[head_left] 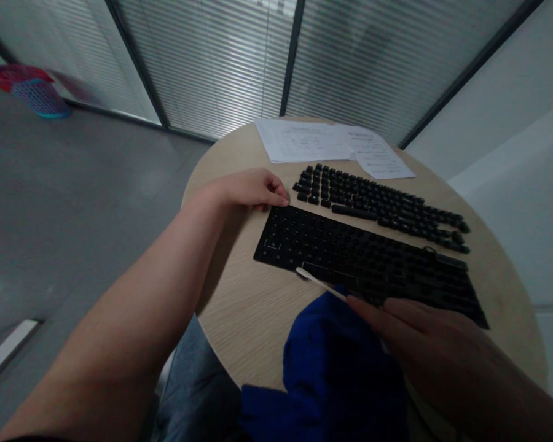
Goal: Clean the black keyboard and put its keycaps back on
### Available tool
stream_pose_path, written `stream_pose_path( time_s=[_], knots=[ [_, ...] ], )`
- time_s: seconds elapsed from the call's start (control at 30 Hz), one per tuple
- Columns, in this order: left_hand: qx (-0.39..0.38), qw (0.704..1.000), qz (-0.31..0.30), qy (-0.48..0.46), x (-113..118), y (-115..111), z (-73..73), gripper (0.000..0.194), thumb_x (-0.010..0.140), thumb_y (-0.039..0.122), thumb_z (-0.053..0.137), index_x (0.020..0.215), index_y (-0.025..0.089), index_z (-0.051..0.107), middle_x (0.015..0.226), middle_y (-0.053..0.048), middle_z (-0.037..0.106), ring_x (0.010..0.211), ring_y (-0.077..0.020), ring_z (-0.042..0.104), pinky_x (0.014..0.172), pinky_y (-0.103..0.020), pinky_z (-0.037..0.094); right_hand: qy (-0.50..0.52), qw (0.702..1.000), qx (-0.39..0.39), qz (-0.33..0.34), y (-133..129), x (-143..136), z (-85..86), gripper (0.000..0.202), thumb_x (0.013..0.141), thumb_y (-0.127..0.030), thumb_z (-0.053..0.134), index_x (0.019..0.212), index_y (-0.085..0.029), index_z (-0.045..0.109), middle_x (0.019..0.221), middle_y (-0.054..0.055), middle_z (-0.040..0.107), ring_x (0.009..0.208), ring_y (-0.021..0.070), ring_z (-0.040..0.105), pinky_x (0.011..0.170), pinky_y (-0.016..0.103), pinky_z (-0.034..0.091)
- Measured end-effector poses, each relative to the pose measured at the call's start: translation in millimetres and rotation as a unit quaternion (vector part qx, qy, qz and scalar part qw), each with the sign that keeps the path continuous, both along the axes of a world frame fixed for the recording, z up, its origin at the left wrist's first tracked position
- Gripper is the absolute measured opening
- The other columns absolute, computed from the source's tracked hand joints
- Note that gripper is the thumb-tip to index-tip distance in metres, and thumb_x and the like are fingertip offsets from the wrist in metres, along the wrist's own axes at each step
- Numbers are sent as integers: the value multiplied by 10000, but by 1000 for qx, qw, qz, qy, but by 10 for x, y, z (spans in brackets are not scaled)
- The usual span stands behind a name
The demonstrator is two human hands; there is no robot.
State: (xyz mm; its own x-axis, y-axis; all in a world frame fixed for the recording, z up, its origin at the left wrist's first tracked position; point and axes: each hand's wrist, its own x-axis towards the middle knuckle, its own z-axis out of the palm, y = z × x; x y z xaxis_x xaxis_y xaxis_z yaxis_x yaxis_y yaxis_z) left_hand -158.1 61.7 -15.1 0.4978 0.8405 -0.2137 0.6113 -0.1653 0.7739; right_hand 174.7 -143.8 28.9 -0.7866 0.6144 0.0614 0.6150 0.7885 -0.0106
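Note:
A black keyboard base (350, 252) without its keycaps lies slanted on the round wooden table (239, 307). My left hand (258, 188) is at its upper left corner, fingers curled in and touching the corner. My right hand (424, 337) grips a thin, pale-handled brush (322, 284), whose head is at the base's lower edge, left of the middle. Behind the base, black keycaps (364, 199) are laid out in rows like a keyboard. A blue cloth (327, 362) is bunched below the brush, partly behind my right hand.
Printed papers (308, 141) lie at the table's far edge, before a glass partition with blinds (221, 55). A red and blue basket (39, 95) stands on the floor at the far left. My legs in jeans (198, 380) are under the near edge.

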Motion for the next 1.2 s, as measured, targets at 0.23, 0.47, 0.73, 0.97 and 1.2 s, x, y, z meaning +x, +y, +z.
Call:
stream_pose_path(
  time_s=[0.23,0.47,0.73,0.97,1.2],
  knots=[
    [13,1000,-10,-7,-10,0,-5,221,839,365,706,947,176,745,681,-15,636,524,-112,513,538,-251,327,34,999,17,-3,56,-11,-28,474,956,-42,416,1362,-206,598,778,-5,613,571,106,563,527,234,408],
    [-7,1000,5,2,12,-24,37,196,847,328,705,953,168,745,668,-13,616,521,-116,502,538,-261,324,47,998,43,9,92,42,-69,449,973,-60,418,1373,-193,574,777,-10,579,572,111,547,525,247,391],
    [6,1000,-16,-13,-10,8,-9,213,846,344,707,966,176,756,689,-19,638,528,-109,505,547,-257,324,26,997,74,19,169,249,-169,507,929,18,416,1340,-210,607,760,-15,536,588,116,503,549,255,372],
    [15,1000,-14,-8,-9,-1,1,219,859,353,701,983,184,763,687,-21,645,524,-108,503,535,-250,325,28,996,64,49,209,269,-204,549,928,21,448,1426,-191,542,781,-13,511,637,135,497,571,269,376],
    [28,999,-19,13,-36,37,-17,237,864,379,697,999,193,756,669,-7,636,544,-106,520,532,-218,364,-9,998,53,24,172,534,-171,562,942,2,459,1439,-242,558,781,-13,537,628,121,504,566,253,361]
  ],
)
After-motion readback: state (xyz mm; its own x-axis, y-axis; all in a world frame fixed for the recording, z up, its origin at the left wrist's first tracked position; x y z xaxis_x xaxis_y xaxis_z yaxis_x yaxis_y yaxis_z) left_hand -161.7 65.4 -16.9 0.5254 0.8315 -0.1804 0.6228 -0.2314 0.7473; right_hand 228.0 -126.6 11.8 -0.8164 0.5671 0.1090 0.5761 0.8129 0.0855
